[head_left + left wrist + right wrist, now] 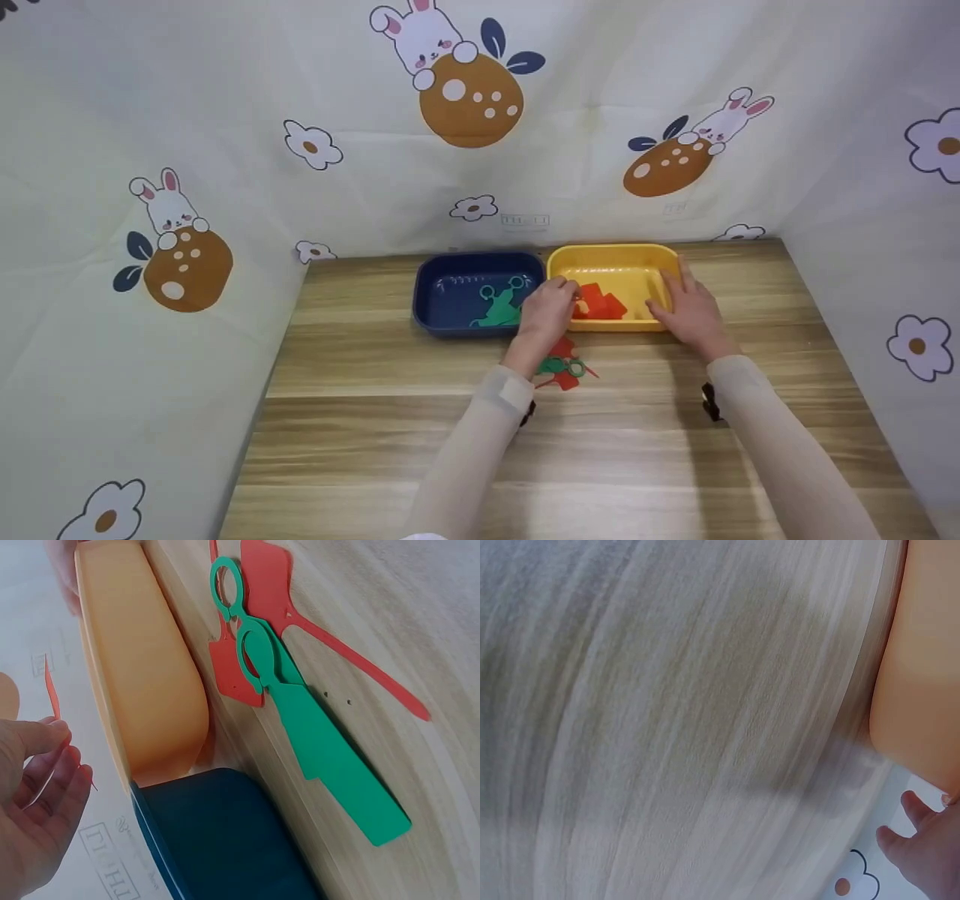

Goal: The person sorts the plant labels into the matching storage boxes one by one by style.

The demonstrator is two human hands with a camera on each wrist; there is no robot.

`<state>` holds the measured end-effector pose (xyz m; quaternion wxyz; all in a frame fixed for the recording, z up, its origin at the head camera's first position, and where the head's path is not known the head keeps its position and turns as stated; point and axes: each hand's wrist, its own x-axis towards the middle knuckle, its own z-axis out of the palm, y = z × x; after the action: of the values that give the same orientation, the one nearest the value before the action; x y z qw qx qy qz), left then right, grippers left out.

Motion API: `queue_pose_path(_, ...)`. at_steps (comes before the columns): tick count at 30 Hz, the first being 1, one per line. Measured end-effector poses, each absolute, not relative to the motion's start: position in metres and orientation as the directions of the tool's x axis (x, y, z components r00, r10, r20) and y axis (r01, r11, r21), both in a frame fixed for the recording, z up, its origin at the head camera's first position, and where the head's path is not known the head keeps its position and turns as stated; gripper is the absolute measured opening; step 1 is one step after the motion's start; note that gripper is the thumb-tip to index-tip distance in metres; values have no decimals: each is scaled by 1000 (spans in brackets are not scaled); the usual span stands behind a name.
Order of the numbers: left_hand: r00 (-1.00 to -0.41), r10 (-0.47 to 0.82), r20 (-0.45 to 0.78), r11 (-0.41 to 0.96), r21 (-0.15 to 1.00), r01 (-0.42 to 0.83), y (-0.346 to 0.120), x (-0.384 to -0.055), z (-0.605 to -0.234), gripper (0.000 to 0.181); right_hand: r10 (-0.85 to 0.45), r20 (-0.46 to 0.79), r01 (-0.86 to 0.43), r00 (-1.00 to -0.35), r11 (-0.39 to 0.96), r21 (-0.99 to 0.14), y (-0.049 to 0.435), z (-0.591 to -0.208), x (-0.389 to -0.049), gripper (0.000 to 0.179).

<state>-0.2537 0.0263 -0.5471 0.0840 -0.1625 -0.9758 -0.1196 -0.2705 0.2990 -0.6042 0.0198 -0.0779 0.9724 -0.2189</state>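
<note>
My left hand [548,307] is over the near left corner of the yellow bin [615,325]. Between thumb and fingertips it pinches a thin red plastic tag [51,690], seen edge-on in the left wrist view. Other red tags [596,301] lie inside that bin. My right hand [694,311] rests at the bin's right end, straddling the rim with loosely spread fingers; two fingertips [892,838] show past the bin in the right wrist view. Green tags [499,307] with ring loops lie in the dark blue bin [425,319], partly hidden by my left hand.
On the wooden table [600,450], in front of the bins, green tags [337,772] overlap red tags [266,577] in a small pile under my left wrist. Both bins stand side by side near the back edge. A patterned cloth [585,150] closes off the back and sides.
</note>
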Motion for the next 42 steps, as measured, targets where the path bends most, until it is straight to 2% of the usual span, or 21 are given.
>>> queue_pose_path(15, -937, 327, 123, 928, 144, 342, 38, -264, -557, 14, -139, -23, -122, -990, 928, -353, 291, -604, -269, 75)
queue_pose_path(29, -926, 356, 123, 923, 108, 369, 51, -272, -564, 18, -124, -70, -97, -990, 946, -310, 289, -599, -269, 78)
queue_pose_path(42, -942, 330, 58, 926, 173, 335, 55, -272, -571, 18, -106, -80, -79, -991, 954, -288, 297, -599, -269, 76)
